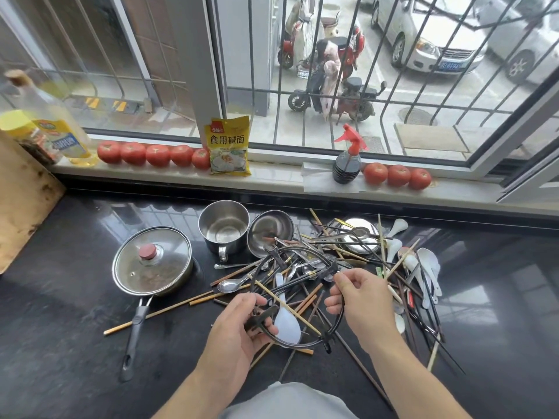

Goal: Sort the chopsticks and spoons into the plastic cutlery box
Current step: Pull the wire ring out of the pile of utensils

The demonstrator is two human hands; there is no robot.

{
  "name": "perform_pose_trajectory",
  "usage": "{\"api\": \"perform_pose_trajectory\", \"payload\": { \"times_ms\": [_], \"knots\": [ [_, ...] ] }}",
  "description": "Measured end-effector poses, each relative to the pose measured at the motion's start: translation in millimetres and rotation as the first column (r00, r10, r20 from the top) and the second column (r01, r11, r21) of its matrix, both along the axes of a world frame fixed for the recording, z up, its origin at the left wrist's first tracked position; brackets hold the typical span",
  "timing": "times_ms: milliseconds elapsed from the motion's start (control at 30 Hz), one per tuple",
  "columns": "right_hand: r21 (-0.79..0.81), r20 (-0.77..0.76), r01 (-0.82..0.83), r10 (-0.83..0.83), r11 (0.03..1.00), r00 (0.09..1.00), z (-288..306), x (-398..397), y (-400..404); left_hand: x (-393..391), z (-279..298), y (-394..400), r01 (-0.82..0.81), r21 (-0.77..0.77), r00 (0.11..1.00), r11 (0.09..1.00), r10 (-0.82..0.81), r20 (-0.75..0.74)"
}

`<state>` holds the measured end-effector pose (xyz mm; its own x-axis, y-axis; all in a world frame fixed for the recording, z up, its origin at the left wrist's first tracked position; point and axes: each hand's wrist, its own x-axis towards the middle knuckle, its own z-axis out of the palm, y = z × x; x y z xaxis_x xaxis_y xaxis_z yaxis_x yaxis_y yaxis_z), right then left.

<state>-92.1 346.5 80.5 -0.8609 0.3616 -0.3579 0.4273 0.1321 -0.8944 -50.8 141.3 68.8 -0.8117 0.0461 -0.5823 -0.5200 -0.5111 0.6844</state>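
A tangled pile of chopsticks and spoons [332,252] lies on the black counter [66,313]. It holds wooden and dark chopsticks, metal spoons such as one [230,286] at the left, and white spoons [426,261] at the right. Over the near part of the pile I hold a black wire ring frame [340,320] with both hands. My left hand [233,334] grips its left side at a black clip. My right hand [360,300] pinches its upper right. Inside the ring lies a white plastic spoon [287,325] with a pale chopstick across it. No plastic cutlery box is in view.
A small pan with a glass lid [152,260], a steel mug [223,226] and a steel bowl [270,231] stand left of the pile. The windowsill holds tomatoes [157,155], a yellow packet [228,146], a spray bottle [347,164] and an oil bottle [57,125]. A wooden board [21,201] leans at far left.
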Motion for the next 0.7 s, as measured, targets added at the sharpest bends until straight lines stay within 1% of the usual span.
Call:
{"api": "perform_pose_trajectory", "payload": {
  "times_ms": [67,133,233,267,300,400,467,500,567,633,700],
  "knots": [
    [0.048,0.004,-0.027,0.027,0.998,1.000,0.3,0.8,0.7,0.6,0.4,-0.2,0.021,-0.002,1.000,1.000,-0.021,-0.022],
    [0.181,0.007,-0.075,0.075,0.981,0.997,-0.4,2.5,3.3,1.3,-1.0,-0.3,0.045,-0.013,0.999,0.999,-0.045,-0.030],
    [0.467,0.047,-0.149,0.144,0.871,0.988,-1.2,4.6,9.2,1.2,-3.0,2.5,0.070,-0.047,0.997,0.996,-0.072,-0.041],
    [0.513,0.064,-0.164,0.154,0.843,0.986,-1.5,4.7,11.1,1.4,-3.0,3.6,0.075,-0.048,0.996,0.996,-0.077,-0.041],
    [0.523,0.074,-0.176,0.161,0.834,0.984,-2.1,4.4,12.7,1.6,-2.9,4.0,0.079,-0.045,0.996,0.996,-0.080,-0.042],
    [0.454,0.021,-0.142,0.148,0.880,0.989,-0.9,2.8,16.6,1.7,-2.2,1.1,0.077,-0.033,0.996,0.996,-0.079,-0.052],
    [0.307,-0.021,-0.102,0.114,0.946,0.993,1.0,0.1,21.0,1.7,-1.9,-1.6,0.071,-0.020,0.996,0.997,-0.072,-0.054],
    [0.205,-0.007,-0.106,0.110,0.973,0.994,2.8,-1.2,22.5,1.8,-1.7,-2.6,0.068,-0.014,0.996,0.998,-0.069,-0.055],
    [0.044,0.071,-0.157,0.154,0.987,0.986,6.0,-4.9,24.0,2.4,-1.7,-3.0,0.069,-0.005,0.996,0.998,-0.069,-0.054],
    [-0.056,0.141,-0.203,0.209,0.978,0.968,9.6,-7.6,23.7,3.0,-1.6,-2.0,0.077,0.004,0.996,0.997,-0.077,-0.055],
    [-0.107,0.163,-0.217,0.233,0.970,0.959,12.9,-8.1,22.7,3.6,-1.3,-1.2,0.085,0.006,0.995,0.996,-0.084,-0.060]
  ]
}}
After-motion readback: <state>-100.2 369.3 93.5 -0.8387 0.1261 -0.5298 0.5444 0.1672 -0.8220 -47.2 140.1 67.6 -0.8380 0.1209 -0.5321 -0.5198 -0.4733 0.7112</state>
